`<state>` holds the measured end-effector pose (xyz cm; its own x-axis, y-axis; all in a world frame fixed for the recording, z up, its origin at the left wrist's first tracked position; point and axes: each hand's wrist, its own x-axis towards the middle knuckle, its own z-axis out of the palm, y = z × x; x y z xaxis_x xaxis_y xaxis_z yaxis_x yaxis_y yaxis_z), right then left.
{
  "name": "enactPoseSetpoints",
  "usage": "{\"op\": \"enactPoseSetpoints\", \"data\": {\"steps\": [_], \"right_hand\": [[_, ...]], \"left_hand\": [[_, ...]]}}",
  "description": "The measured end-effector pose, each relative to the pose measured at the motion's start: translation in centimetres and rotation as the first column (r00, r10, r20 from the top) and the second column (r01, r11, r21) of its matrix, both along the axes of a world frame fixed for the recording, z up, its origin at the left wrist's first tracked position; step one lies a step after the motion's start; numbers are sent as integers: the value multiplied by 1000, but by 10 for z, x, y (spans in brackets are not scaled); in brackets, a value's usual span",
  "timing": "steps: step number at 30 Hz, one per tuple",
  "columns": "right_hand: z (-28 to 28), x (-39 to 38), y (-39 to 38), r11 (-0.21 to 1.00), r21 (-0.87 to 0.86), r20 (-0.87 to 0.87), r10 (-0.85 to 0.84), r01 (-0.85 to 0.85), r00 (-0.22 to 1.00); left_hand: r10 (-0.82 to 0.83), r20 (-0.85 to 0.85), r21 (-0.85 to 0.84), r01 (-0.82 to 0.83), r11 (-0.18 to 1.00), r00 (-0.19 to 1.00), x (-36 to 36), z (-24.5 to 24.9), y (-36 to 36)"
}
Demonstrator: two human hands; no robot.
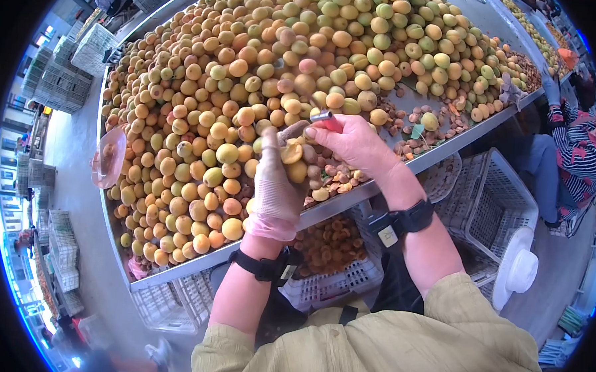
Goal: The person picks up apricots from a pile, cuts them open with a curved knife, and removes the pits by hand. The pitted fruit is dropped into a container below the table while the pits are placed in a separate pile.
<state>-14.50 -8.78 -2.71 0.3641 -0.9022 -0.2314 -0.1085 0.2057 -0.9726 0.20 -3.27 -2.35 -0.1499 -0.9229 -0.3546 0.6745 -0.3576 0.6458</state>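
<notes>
My left hand (276, 185), in a pale glove with a pink cuff, is closed around a yellow apricot (291, 152) that looks cut open. In my right hand (359, 145), which is bare, I grip a small tool with a red handle (330, 123) and a metal collar; its tip is blurred. Both hands are close together over the near edge of a metal table (446, 147) heaped with apricots (208, 102). Just beyond my right wrist lie pits and torn fruit pieces (341, 178).
Below the table edge, a crate (330, 288) holds orange apricot halves (328, 247). More crates (500, 195) stand at the right, beside a white hat (517, 269) and a seated person in a striped sleeve (579, 142). A pink clear scoop-like container (108, 158) hangs at the left rim.
</notes>
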Motion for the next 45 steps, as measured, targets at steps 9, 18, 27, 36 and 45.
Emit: {"op": "enactPoseSetpoints", "data": {"steps": [9, 18, 27, 36, 45], "right_hand": [[5, -42, -19, 840, 115, 462, -518, 530, 720], [8, -69, -28, 802, -198, 7, -574, 564, 819], [-22, -35, -10, 923, -315, -838, -162, -220, 520], [-17, -31, -11, 911, -412, -445, -178, -25, 878], [7, 21, 19, 786, -616, -297, -163, -59, 941]], "left_hand": [[-164, 87, -93, 172, 981, 983, -7, 5, 7], [-414, 901, -109, 992, 70, 129, -32, 2, 32], [-730, 626, -128, 959, 251, 275, -13, 13, 23], [-88, 282, -86, 117, 989, 955, 4, -5, 10], [113, -99, -73, -120, 990, 989, 5, -29, -5]]}}
